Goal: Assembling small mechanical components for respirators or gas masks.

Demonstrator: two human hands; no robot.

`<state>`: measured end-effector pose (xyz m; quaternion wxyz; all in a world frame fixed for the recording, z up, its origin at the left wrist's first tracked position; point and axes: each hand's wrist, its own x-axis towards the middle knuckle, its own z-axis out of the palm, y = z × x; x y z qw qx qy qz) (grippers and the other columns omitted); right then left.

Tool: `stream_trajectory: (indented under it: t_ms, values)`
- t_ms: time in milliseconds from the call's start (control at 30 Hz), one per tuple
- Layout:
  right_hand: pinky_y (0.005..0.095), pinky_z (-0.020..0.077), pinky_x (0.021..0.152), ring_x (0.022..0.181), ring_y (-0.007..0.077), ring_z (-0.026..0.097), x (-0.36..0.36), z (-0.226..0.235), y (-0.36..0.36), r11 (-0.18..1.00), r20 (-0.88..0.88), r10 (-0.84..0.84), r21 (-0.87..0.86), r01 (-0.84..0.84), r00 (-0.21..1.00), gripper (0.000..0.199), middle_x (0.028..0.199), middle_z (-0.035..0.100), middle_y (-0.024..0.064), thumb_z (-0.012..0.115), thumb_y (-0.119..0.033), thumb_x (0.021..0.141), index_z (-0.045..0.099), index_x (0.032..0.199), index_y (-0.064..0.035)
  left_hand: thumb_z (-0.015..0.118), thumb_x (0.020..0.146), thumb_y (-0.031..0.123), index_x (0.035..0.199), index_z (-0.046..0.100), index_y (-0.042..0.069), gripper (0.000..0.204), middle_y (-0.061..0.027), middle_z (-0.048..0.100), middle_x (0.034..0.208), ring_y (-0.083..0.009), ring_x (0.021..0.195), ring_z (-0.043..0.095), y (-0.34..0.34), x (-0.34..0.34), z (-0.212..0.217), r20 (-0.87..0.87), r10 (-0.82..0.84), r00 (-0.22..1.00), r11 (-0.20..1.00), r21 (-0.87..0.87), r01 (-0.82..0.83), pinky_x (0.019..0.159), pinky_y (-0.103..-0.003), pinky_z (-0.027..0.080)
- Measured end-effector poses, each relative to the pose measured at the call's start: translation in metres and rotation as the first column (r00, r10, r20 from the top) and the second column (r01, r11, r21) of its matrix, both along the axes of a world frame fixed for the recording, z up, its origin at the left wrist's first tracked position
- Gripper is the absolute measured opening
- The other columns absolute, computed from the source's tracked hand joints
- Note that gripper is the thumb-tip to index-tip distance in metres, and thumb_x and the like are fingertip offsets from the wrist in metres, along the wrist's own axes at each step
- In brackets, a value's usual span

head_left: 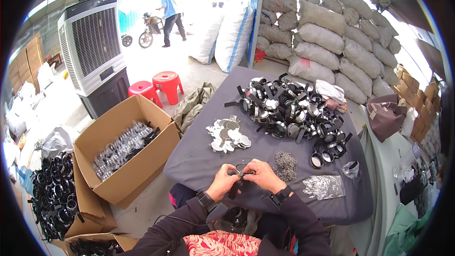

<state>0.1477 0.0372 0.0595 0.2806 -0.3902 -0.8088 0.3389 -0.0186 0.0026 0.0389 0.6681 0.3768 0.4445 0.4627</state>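
My left hand (222,181) and my right hand (263,175) meet near the front edge of the grey cloth-covered table (193,151). Between them they grip a small black round-framed part (234,190) with a strap-like black handle pointing down; the fingers hide much of it. Just beyond lies a loose heap of flat silvery-grey discs with tabs (231,134). Beside my right hand is a mound of tiny metal pieces (285,166). Farther back, a large pile of black round-framed parts (290,109) spreads over the table.
A transparent bag of small metal pieces (324,187) lies at the table's right. To the left stand a cardboard box (137,173) of wrapped parts, a heap of black parts (54,194), red stools (168,85) and an air cooler (92,42). Stacked sacks (322,38) rise behind; a person (171,16) is outside.
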Motion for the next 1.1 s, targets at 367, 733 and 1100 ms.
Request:
stream_trajectory:
  t_ms: [367,733,1100]
  values:
    - [0.0260,0.0417,0.056,0.062,0.0125,0.050,-0.009,-0.009,-0.009,1.000,-0.017,-0.018,-0.004,0.018,1.000,0.014,0.070,0.053,0.0039,0.068,-0.002,0.065,0.059,0.076,-0.0012,0.053,0.079,0.006,0.083,0.047,0.004,0.008,-0.0069,0.051,0.060,-0.0144,0.042,0.050,-0.012,-0.001,-0.016,0.047,0.069,0.997,0.995,-0.070,-0.066,0.036,-0.027,0.043]
    - [0.0263,0.0446,0.065,0.073,0.0124,0.055,0.000,0.000,-0.011,0.947,-0.125,-0.233,-0.254,0.196,0.964,0.015,0.079,0.060,0.0075,0.053,0.000,0.075,0.058,0.090,0.0002,0.055,0.074,0.002,0.083,0.052,0.002,0.010,-0.0019,0.051,0.058,-0.0073,0.041,0.046,0.008,-0.008,-0.007,-0.034,0.092,0.995,0.996,0.003,-0.092,0.032,-0.020,0.035]
    - [0.0269,0.0413,0.077,0.081,0.0131,0.053,0.002,-0.039,-0.052,0.982,-0.256,-0.115,-0.173,0.071,0.960,0.023,0.081,0.057,0.0034,0.047,0.004,0.077,0.054,0.098,-0.0023,0.057,0.074,0.003,0.078,0.053,0.002,0.006,-0.0029,0.052,0.058,-0.0069,0.041,0.046,-0.001,-0.013,-0.004,-0.133,0.022,0.991,0.999,0.038,-0.017,0.032,-0.021,0.037]
